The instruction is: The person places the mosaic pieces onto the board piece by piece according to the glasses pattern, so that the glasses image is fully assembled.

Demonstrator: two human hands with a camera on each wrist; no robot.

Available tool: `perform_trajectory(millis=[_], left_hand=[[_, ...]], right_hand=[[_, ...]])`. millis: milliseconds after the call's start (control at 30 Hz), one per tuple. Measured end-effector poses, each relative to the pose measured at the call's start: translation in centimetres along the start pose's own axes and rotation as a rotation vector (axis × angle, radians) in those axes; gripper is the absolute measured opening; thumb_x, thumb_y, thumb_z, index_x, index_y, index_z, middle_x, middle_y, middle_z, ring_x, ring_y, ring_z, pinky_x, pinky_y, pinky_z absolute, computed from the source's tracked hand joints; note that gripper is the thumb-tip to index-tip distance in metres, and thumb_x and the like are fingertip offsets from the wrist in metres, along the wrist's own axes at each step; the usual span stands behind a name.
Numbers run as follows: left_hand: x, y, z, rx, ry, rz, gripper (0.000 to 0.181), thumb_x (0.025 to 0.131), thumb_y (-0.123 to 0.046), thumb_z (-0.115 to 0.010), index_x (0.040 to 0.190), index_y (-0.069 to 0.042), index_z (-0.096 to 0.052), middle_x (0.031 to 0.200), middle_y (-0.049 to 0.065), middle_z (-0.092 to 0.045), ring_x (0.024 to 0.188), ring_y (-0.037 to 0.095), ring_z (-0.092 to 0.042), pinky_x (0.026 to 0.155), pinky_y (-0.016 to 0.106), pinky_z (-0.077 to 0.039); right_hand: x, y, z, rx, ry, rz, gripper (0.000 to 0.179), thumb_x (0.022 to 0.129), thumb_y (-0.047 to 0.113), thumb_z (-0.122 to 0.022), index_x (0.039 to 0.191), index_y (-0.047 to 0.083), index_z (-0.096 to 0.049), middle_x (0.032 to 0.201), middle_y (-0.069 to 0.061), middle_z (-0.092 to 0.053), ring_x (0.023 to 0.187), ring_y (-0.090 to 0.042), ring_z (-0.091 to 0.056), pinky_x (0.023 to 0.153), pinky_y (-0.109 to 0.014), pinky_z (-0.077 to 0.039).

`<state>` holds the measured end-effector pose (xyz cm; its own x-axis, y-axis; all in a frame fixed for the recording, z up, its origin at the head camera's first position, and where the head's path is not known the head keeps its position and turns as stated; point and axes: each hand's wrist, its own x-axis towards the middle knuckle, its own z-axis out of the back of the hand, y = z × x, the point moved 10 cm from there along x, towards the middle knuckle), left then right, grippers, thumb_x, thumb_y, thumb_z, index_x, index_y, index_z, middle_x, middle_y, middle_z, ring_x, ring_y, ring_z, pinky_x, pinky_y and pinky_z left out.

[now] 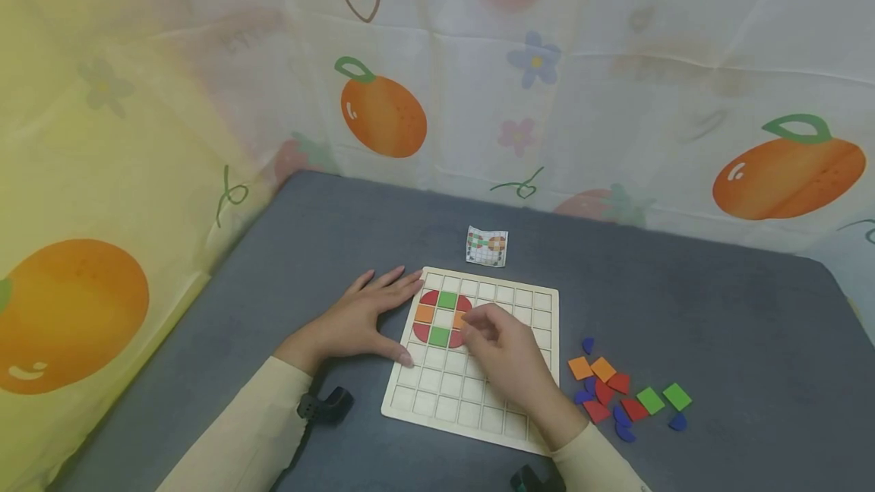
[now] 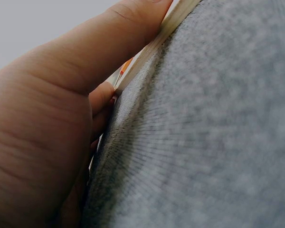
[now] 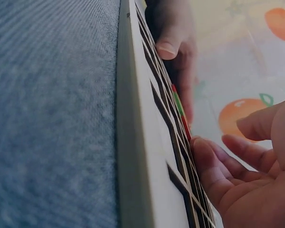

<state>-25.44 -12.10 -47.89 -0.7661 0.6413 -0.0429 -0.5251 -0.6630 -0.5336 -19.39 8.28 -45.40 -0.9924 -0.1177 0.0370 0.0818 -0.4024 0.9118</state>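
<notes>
A pale grid board (image 1: 465,435) lies on the grey table. Red quarter-circles (image 1: 421,333), green squares (image 1: 440,336) and orange squares (image 1: 424,313) form a ring in its upper left cells around one bare cell. My left hand (image 1: 355,319) is spread flat at the board's left edge, fingertips and thumb touching it. In the left wrist view the thumb (image 2: 118,38) rests against the board's edge. The fingertips of my right hand (image 1: 509,355) touch the ring's right side, by an orange square and the lower right red piece. In the right wrist view these fingers (image 3: 206,161) are loosely bent, with no piece visible between them.
Loose pieces lie right of the board: orange squares (image 1: 579,368), green squares (image 1: 677,396), red quarter-circles (image 1: 634,410) and several blue pieces (image 1: 625,433). A small printed card (image 1: 487,247) stands behind the board. A fruit-patterned cloth (image 1: 437,97) hangs behind the table.
</notes>
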Motion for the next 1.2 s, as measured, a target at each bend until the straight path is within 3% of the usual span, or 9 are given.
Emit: perform_trajectory(millis=[233, 500, 667, 933, 1200], left_hand=[[0.0, 0.0, 0.0, -0.009, 0.000, 0.004, 0.128, 0.071, -0.079, -0.088, 0.173, -0.023, -0.034, 0.177, -0.012, -0.025, 0.165, 0.022, -0.012, 0.128, 0.060, 0.002], [0.0, 0.1, -0.1, -0.006, 0.004, 0.006, 0.129, 0.071, -0.080, -0.087, 0.173, -0.024, -0.033, 0.177, -0.012, -0.024, 0.165, 0.022, -0.012, 0.128, 0.061, 0.002], [0.1, 0.2, -0.2, -0.006, 0.013, 0.012, 0.129, 0.072, -0.081, -0.086, 0.174, -0.025, -0.031, 0.177, -0.013, -0.022, 0.165, 0.020, -0.010, 0.128, 0.059, 0.003], [0.0, 0.1, -0.1, -0.020, 0.004, 0.000, 0.129, 0.072, -0.077, -0.089, 0.174, -0.023, -0.032, 0.178, -0.010, -0.024, 0.165, 0.023, -0.012, 0.128, 0.060, 0.002], [-0.1, -0.1, 0.0, -0.022, -0.001, -0.001, 0.128, 0.072, -0.077, -0.089, 0.174, -0.023, -0.033, 0.178, -0.009, -0.025, 0.165, 0.024, -0.012, 0.128, 0.062, 0.002]], right_hand=[[0.0, -0.4, 0.4, -0.001, -0.015, -0.022, 0.017, 0.110, 0.023, -0.069, 0.120, 0.013, -0.078, 0.107, 0.005, -0.074, 0.101, -0.016, -0.067, 0.094, -0.046, -0.054], [0.2, 0.1, 1.8, 0.316, 0.039, -0.013, 0.039, 0.118, 0.033, -0.053, 0.127, -0.001, -0.070, 0.116, -0.014, -0.074, 0.106, -0.032, -0.073, 0.088, -0.039, -0.060], [-0.1, 1.4, 3.6, 0.392, 0.062, 0.050, 0.051, 0.121, 0.035, -0.038, 0.137, -0.006, -0.064, 0.123, -0.020, -0.073, 0.110, -0.036, -0.072, 0.089, -0.037, -0.060], [-0.9, 2.2, 7.2, 0.435, 0.062, 0.171, 0.068, 0.121, 0.044, -0.019, 0.144, -0.007, -0.057, 0.129, -0.026, -0.069, 0.115, -0.037, -0.070, 0.093, -0.039, -0.057], [-2.2, 0.4, 10.8, 0.375, 0.010, 0.162, 0.073, 0.120, 0.047, -0.014, 0.148, -0.006, -0.055, 0.133, -0.025, -0.067, 0.117, -0.034, -0.067, 0.095, -0.037, -0.053]])
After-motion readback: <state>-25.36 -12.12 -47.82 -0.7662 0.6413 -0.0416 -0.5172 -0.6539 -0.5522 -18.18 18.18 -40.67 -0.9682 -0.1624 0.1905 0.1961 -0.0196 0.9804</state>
